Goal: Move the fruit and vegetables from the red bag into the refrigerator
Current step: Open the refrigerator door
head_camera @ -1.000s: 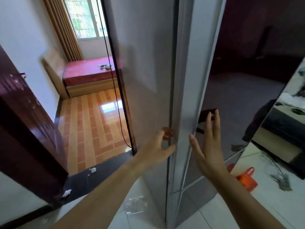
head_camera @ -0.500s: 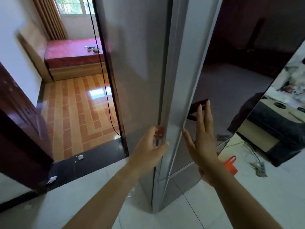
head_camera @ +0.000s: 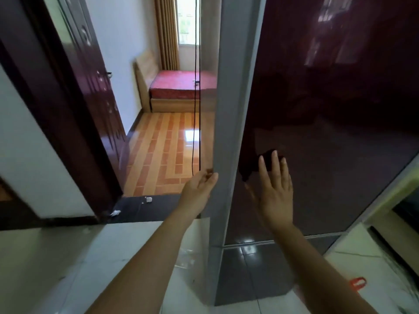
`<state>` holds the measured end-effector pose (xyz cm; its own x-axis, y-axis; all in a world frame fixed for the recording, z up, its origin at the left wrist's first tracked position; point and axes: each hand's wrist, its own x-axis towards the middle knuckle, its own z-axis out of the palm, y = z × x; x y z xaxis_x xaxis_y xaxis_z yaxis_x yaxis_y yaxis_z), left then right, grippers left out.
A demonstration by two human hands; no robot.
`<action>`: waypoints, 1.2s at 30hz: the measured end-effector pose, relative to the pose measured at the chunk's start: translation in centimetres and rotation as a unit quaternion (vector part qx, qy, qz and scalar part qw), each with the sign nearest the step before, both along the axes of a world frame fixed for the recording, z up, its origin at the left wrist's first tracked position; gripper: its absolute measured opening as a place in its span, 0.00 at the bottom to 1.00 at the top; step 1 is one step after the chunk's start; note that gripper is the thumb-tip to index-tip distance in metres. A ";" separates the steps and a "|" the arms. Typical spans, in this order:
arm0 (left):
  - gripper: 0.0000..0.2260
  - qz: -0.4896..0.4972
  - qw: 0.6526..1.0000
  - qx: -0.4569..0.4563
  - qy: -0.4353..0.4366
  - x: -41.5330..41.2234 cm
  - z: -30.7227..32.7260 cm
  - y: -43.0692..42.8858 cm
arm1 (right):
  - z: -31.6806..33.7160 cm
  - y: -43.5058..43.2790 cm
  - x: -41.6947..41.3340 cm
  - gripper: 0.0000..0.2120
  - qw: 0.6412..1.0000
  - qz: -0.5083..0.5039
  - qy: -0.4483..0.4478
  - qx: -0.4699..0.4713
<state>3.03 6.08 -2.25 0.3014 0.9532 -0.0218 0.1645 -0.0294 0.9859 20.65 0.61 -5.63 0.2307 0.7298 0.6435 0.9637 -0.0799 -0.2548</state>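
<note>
Head view: left hand [head_camera: 200,186] loosely curled at refrigerator [head_camera: 235,87] left edge, grip undeterminable; right hand [head_camera: 275,191] flat, fingers straight, on shut door [head_camera: 340,143]. Judged: opening stage. Next: firm pull at door edge.

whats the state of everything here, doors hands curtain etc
refrigerator door, looks closed
left hand, fingers curled at the door's left edge
right hand, open, fingers straight against the door front
bedroom door, open
curtain, drawn aside
</note>
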 end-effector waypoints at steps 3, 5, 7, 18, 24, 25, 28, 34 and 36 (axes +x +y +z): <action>0.13 0.063 0.997 0.047 0.026 1.1 0.1 -1.0 | 0.3 -0.8 1.8 0.35 0.999 0.031 0.017 -0.011; 0.12 0.098 0.994 0.045 0.028 1.7 0.1 -1.8 | 0.3 -1.5 2.6 0.36 0.997 0.054 0.042 -0.018; 0.09 0.124 0.990 0.047 0.041 2.0 0.0 -2.7 | 0.3 -2.4 3.0 0.38 0.993 0.079 0.081 -0.027; 0.08 0.190 0.978 0.083 0.007 4.8 -0.9 -14.9 | 1.5 -10.8 5.7 0.38 0.974 0.176 0.141 0.004; 0.10 0.191 0.972 0.120 0.062 6.4 -1.6 -24.1 | 3.0 -19.4 7.7 0.33 0.953 0.229 0.198 -0.016; 0.09 0.198 0.966 0.146 0.082 6.8 -1.4 -25.5 | 3.7 -20.9 8.2 0.32 0.950 0.228 0.213 -0.009; 0.10 0.185 0.943 0.234 0.151 8.0 -0.3 -29.5 | 5.4 -25.7 10.3 0.27 0.949 0.194 0.249 0.002; 0.14 0.049 0.987 0.101 0.113 12.0 -0.5 -39.5 | 4.5 -36.3 14.4 0.28 0.940 0.210 0.259 -0.071; 0.15 0.031 0.989 0.097 0.111 13.3 -0.5 -41.9 | 4.7 -39.1 15.0 0.29 0.938 0.211 0.265 -0.080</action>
<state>16.37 -35.83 -2.70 0.2510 0.9624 0.1040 0.3837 -0.1975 0.9021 35.61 -38.48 -0.91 0.1568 0.9054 0.3945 0.6598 0.2012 -0.7240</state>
